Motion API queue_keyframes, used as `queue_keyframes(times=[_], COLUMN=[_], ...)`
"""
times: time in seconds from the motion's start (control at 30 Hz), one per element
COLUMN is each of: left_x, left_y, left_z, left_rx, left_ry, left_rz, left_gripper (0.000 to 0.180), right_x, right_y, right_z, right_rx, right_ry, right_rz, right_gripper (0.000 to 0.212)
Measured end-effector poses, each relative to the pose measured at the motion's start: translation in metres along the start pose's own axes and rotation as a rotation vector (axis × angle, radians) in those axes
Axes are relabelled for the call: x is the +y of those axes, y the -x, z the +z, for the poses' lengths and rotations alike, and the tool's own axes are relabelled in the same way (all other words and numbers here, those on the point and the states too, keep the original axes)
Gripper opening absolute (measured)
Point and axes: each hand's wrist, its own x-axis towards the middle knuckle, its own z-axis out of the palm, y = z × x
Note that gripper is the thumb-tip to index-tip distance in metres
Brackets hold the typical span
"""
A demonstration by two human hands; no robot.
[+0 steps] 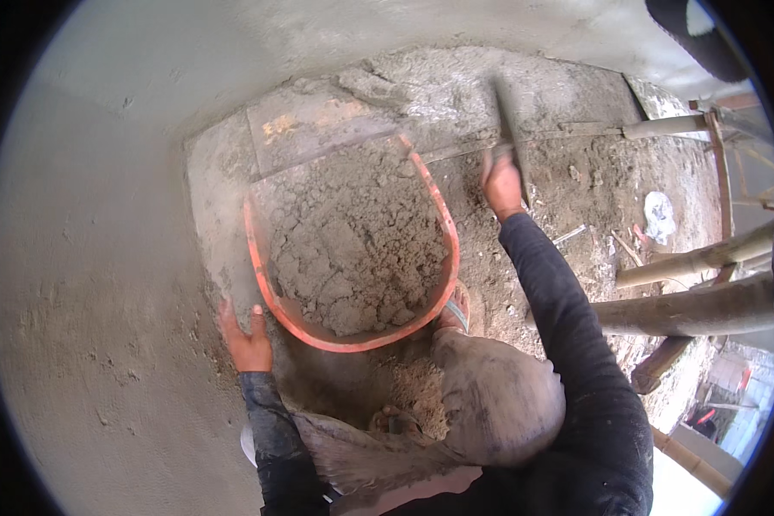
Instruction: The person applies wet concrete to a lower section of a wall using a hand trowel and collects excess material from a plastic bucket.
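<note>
My right hand (502, 185) grips a plastering trowel (507, 116), its long flat blade seen nearly edge-on and smeared by motion, above the mortar-strewn ground right of the pan. With its fingers apart and holding nothing, my left hand (250, 348) is by the wall, beside the pan's near left side; whether it touches the wall I cannot tell. Between my hands lies a wide pan with an orange rim (445, 225), full of lumpy grey mortar (353, 232). One sandalled foot (456, 308) stands close to the pan's near right edge.
A grey plastered wall (86, 258) rises at the left and curves across the far side. Wet mortar covers a ledge (456, 95) beyond the pan. Bamboo poles (688, 310) jut in from the right, near a crumpled clear plastic bag (659, 217) on the rough ground.
</note>
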Motion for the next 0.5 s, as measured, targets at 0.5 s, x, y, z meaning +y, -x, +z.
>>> queue_keyframes(times=[0.5], left_x=[-0.033], left_y=[0.003], left_z=[0.087], left_rx=[-0.13], left_ry=[0.082], left_rz=[-0.206], left_gripper=[0.065], right_x=[0.009], right_y=[0.046], right_z=[-0.028], right_rx=[-0.506], right_ry=[-0.061], right_rz=[0.308], right_gripper=[0.04])
